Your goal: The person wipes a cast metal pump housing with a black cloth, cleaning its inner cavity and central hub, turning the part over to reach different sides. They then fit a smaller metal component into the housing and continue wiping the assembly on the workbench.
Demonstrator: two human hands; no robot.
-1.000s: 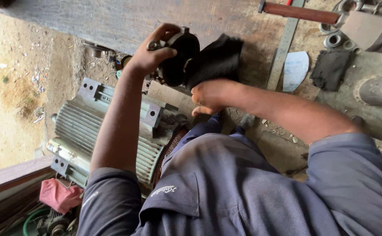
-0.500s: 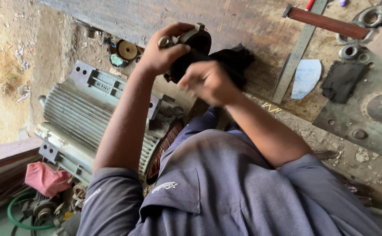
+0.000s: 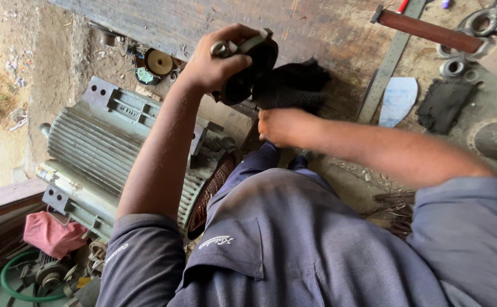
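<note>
Only the head cam here, looking straight down over my grey-blue polo shirt (image 3: 316,250). My left hand (image 3: 211,62) is wrapped tight around a round black metal part with a silvery lug on top (image 3: 251,68), holding it up off the worn wooden tabletop (image 3: 316,28), roughly over its near edge. My right hand (image 3: 282,125) is curled into a loose fist just below that part, right by a crumpled black rag (image 3: 294,85) that sits behind it on the tabletop. Can't tell if the right hand is actually pinching anything, the fingers are tucked under.

Off to the left, down below the tabletop edge, there's a big grey finned electric motor housing (image 3: 100,153) lying on its side, with a pink cloth (image 3: 52,233) and a green hose (image 3: 9,284) near the bottom left corner. Toward the tabletop's far right edge: a hammer with a reddish-brown handle (image 3: 430,31), a long steel ruler (image 3: 388,62), a pale blue flat piece (image 3: 397,102) and another black rag (image 3: 444,105).
</note>
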